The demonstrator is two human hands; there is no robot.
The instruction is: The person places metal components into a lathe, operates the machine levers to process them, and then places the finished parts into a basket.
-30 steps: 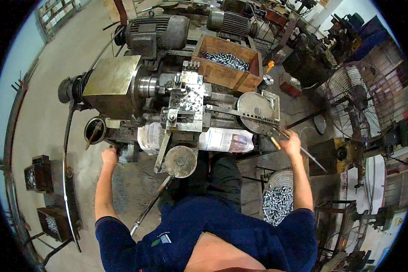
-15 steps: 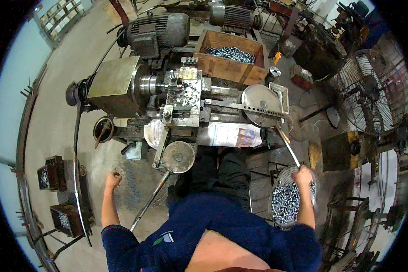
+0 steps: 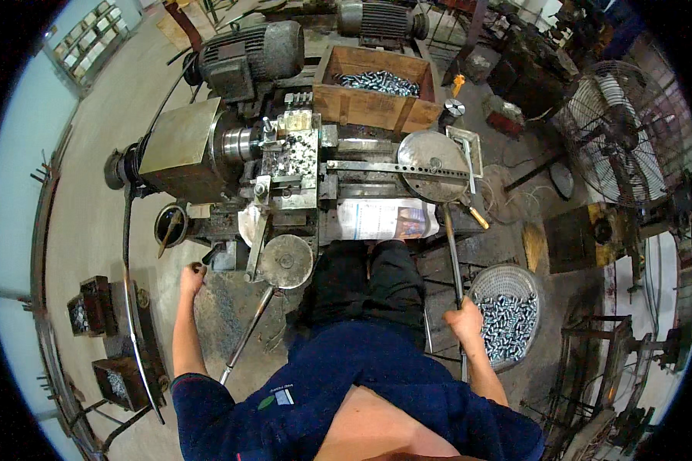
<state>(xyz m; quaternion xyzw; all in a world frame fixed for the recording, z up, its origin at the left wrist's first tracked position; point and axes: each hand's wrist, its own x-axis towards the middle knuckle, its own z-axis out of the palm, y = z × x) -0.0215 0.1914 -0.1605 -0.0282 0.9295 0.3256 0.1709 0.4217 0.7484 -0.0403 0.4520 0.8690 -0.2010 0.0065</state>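
My right hand [image 3: 464, 323] is wrapped round a long metal lever [image 3: 451, 257], which runs down from the large round disc [image 3: 423, 170] at the right of the lathe-like machine [image 3: 288, 165]. Left of the machine's front, my left hand [image 3: 193, 278] is raised over the floor with its fingers curled; a small dark thing seems to be in them, too small to name. A second lever [image 3: 250, 332], touched by neither hand, slopes down from a smaller round disc [image 3: 286, 261]. Beside my right hand stands a basket [image 3: 540, 307] filled with small shiny metal parts [image 3: 506, 326].
A wooden box [image 3: 354, 106] of similar parts sits behind the machine, near a motor [image 3: 265, 54]. Dark bins [image 3: 119, 384] stand at left, near a round pot [image 3: 169, 224]. A large fan [image 3: 619, 134] is at right. Newspaper [image 3: 373, 219] lies along the machine's front.
My right hand has swung the lever leftward and toward my body, away from over the basket. My left hand has risen slightly toward the machine. The whole view has shifted a little.
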